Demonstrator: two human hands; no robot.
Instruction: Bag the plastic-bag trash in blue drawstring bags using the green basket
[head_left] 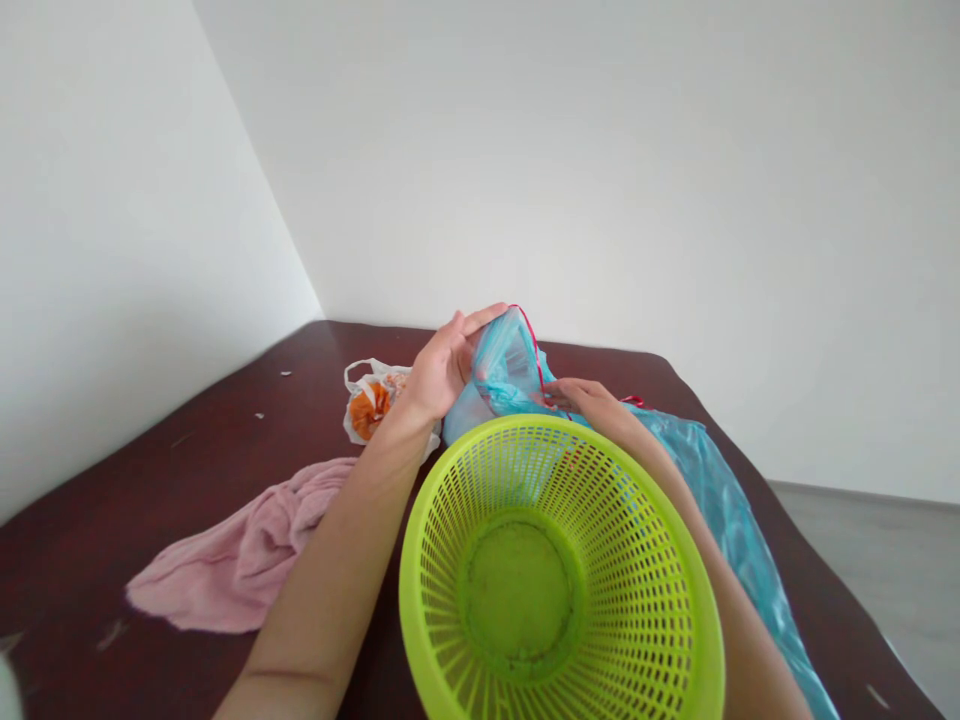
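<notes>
A blue plastic bag (517, 350) with a red drawstring along its mouth is raised above the table. My left hand (442, 370) reaches to the bag's left side, fingers stretched out and thumb apart, the bag's edge resting at the fingertips. On the other side, my right hand (589, 400) has its fingers closed at the rim by the red string; the fingertips are partly hidden. Between my forearms, nearest to me, a lime-green plastic colander (517, 595) is tilted so its inside shows, with nothing in it. Its rim covers the lower part of the bag.
A pink cloth (247, 550) lies crumpled at the left. Behind my left wrist is a white plastic bag (375, 400) with an orange print. Another length of blue plastic (712, 490) spreads along the right of the dark red table (187, 500). White walls stand behind and left.
</notes>
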